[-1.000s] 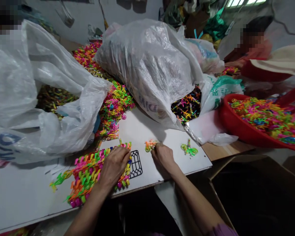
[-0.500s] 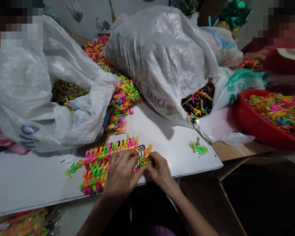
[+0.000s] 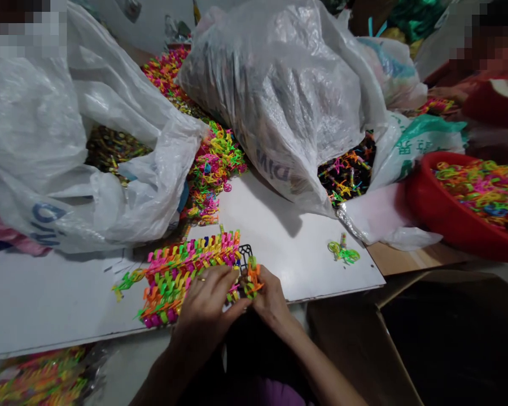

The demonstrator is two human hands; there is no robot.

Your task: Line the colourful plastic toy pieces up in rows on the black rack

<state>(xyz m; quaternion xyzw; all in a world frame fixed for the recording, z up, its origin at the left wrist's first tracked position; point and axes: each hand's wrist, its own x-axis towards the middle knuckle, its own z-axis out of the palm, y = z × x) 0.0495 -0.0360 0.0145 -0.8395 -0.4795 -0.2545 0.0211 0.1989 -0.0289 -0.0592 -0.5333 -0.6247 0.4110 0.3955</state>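
Rows of small bright plastic toy pieces [image 3: 165,287] in pink, green, orange and yellow stand packed together at the table's front edge. A strip of black plastic grid [image 3: 246,252] shows at their right end. My left hand [image 3: 205,296] lies over the right part of the rows, fingers bent, its thumb reaching toward the right hand. My right hand [image 3: 271,293] is closed on an orange and green plastic toy piece [image 3: 253,276] beside the grid. Its fingertips are partly hidden behind that piece. A green toy bicycle [image 3: 344,252] lies apart on the white table [image 3: 313,270].
A large white sack [image 3: 279,96] and an open white bag [image 3: 110,220] stand at the back, with a heap of plastic pieces [image 3: 211,175] between them. At right are a red basin [image 3: 427,197] of pieces and an open carton [image 3: 381,338]. Other people are partly visible at both sides.
My right hand has come down slightly, and the orange and green piece has turned in its fingers. More of the black grid shows. My left hand stays over the rows.
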